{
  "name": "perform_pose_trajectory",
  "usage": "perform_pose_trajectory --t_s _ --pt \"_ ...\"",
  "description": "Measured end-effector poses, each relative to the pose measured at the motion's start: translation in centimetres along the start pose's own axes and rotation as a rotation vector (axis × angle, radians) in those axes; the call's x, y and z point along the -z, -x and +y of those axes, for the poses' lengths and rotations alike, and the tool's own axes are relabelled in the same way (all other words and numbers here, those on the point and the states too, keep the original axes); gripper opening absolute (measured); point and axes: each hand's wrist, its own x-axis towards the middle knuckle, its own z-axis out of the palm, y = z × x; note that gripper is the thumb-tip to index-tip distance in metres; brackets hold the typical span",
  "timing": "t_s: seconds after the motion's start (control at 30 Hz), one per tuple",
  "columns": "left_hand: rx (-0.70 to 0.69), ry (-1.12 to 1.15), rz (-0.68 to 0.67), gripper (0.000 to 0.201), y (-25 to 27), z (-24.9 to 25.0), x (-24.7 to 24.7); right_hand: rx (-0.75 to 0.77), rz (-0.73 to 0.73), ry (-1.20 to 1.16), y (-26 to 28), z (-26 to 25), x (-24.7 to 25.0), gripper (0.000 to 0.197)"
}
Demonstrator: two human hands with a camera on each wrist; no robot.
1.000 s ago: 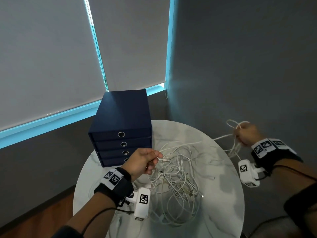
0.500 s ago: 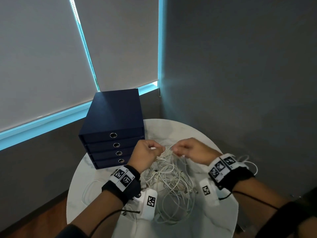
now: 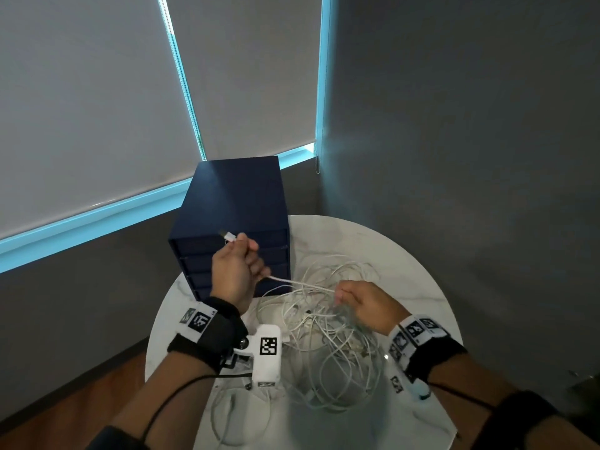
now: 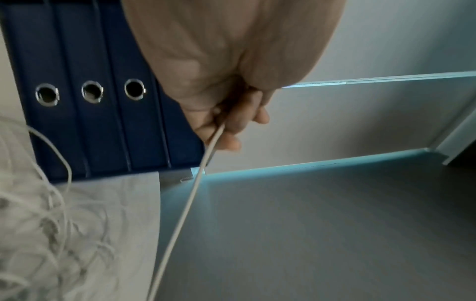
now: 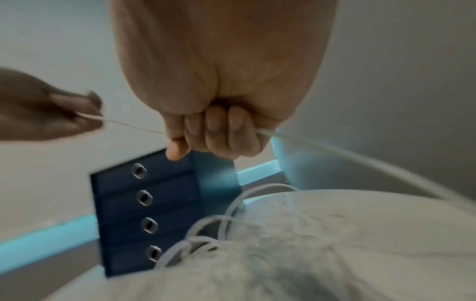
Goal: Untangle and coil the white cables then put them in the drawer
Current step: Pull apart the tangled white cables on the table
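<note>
Left hand (image 3: pixel 234 274) fisted around one thin white cable (image 3: pixel 293 282), plug end above the knuckles, before the closed navy four-drawer box (image 3: pixel 237 203). Right hand (image 3: pixel 367 305) curled on apparently the same strand, over the tangled white cable pile (image 3: pixel 328 336) on the round white marble table (image 3: pixel 406 267).

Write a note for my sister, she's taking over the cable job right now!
Left hand grips one white cable near its plug, lifted in front of the drawers.
Right hand grips the same cable, a stretch running between the hands.
The tangle lies on the table.
Done: one end found.
Left: free it, coil it, the rest too, then open a drawer; all look closed.
</note>
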Motion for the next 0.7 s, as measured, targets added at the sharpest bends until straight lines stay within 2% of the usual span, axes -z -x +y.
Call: perform_pose_trajectory --t_s 0.23,0.43,0.57,0.63,0.7 --pt "0.021 -0.185 0.074 0.039 -0.5 -1.7 4.5 -0.272 0.034 0.180 4.7 10.5 5.9 0.024" --pt "0.061 -0.316 0.121 0.038 -0.2 -2.1 7.1 -0.564 0.143 0.230 9.3 14.9 11.8 0.020" --pt "0.118 -0.374 0.139 0.037 0.1 -3.0 8.7 -0.750 0.174 0.313 11.1 17.5 13.6 0.019" --pt "0.147 -0.395 0.137 0.037 0.4 -3.8 8.9 -0.813 0.180 0.400 11.8 21.5 13.6 0.028" --pt "0.175 -0.444 0.120 0.038 0.8 -4.8 8.8 -0.888 0.103 0.481 12.7 27.2 12.7 0.050"
